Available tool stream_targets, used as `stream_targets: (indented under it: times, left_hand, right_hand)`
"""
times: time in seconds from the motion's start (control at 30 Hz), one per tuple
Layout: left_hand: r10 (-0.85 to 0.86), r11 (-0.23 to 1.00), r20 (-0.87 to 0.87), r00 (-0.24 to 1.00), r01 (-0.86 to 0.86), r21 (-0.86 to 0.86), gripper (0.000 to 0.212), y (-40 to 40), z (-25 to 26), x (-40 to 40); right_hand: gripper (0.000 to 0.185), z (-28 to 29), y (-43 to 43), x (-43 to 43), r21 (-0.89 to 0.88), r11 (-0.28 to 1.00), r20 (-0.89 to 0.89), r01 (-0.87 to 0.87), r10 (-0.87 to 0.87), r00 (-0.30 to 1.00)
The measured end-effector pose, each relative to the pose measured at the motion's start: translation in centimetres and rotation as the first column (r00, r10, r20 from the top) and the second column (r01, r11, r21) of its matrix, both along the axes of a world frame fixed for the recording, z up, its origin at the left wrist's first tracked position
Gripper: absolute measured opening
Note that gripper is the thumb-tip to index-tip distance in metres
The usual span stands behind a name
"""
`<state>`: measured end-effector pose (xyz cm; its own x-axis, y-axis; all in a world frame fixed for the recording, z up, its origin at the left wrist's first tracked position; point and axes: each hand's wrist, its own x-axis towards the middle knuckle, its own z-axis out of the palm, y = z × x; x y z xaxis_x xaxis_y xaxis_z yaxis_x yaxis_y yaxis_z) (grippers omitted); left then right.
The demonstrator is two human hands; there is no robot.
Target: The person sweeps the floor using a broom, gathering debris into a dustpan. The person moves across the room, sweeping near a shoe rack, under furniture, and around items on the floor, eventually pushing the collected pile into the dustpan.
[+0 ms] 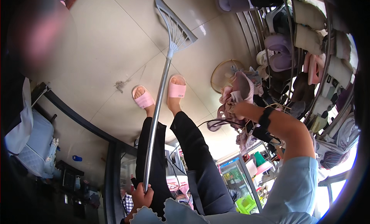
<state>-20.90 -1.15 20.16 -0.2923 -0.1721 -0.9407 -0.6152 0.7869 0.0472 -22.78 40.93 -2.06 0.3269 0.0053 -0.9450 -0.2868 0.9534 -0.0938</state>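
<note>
In the lower part of the head view, my left hand (pixel 142 196) is closed around the metal pole of a floor broom (pixel 158 108). Its grey, fan-shaped head (pixel 177 23) lies on the tiles beyond my feet, with the pole running between the pink slippers (pixel 177 88) that I wear. My right hand (pixel 237 110) reaches to a tangle of pink fabric flowers and ribbons (pixel 242 85) beside the shoe rack. Its fingers are hidden among them, so I cannot tell whether they grip. Next to the flowers is a thin round hoop (pixel 213 76). A clump of dust (pixel 119 86) lies left of my feet.
A metal shoe rack (pixel 291 45) full of slippers and shoes stands along the right. A dark frame (pixel 83 124) curves across the left, with a pale mattress-like block (pixel 36 146) beyond it. A glass-fronted cabinet (pixel 238 177) and a green plastic item (pixel 246 204) appear at lower right.
</note>
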Motion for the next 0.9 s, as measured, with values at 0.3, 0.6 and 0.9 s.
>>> stream_targets:
  times: [0.3,0.6,0.9]
  left_hand:
    - [-0.072,0.995,-0.027,0.997,0.073,0.069,0.008,-0.6,-0.7,0.2]
    - [-0.114,0.994,-0.049,0.992,0.114,-0.003,0.013,0.1,0.1,0.9]
    - [-0.473,0.867,-0.306,0.826,0.498,0.005,0.023,-4.1,-1.0,7.3]
  right_hand:
    - [0.017,-4.6,14.6,2.9,0.613,0.786,-0.258,0.085,0.097,0.961]
    - [0.032,-5.8,12.0,0.4,0.260,0.768,-0.547,0.585,-0.382,0.745]
    - [0.030,-5.1,4.0,-5.2,0.212,0.593,-0.450,0.777,-0.647,0.616]
